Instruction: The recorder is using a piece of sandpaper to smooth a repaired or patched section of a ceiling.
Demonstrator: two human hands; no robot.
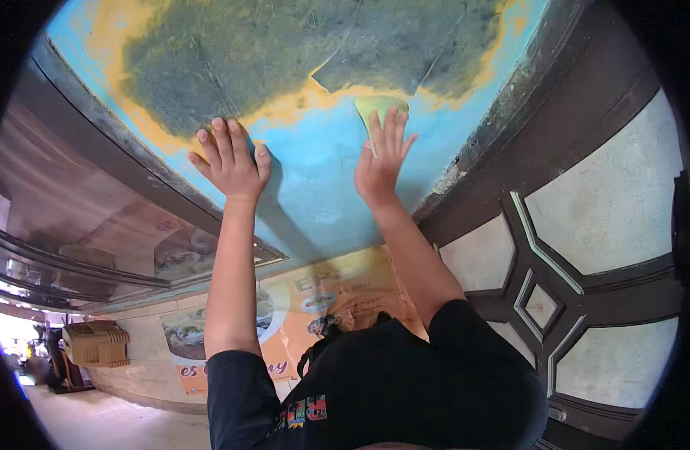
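Note:
Both arms reach up to a painted wall (322, 191), light blue with an orange-yellow border around a large dark grey, worn patch (232, 56). My left hand (236, 169) lies on it with fingers spread, holding nothing, its fingertips at the patch's lower edge. Right of it, my right hand (382, 161) presses a thin yellow-green sheet (375, 106) against the blue and orange paint. The fingers lie over the sheet and cover part of it. Whether it is cloth or abrasive paper, I cannot tell.
A dark frame edge (502, 120) borders the wall at right, beside a brown door with pale panels (607, 195). At left runs a dark-framed glass pane (82, 180). Below are a printed banner (285, 315) and a tan plastic crate (96, 343).

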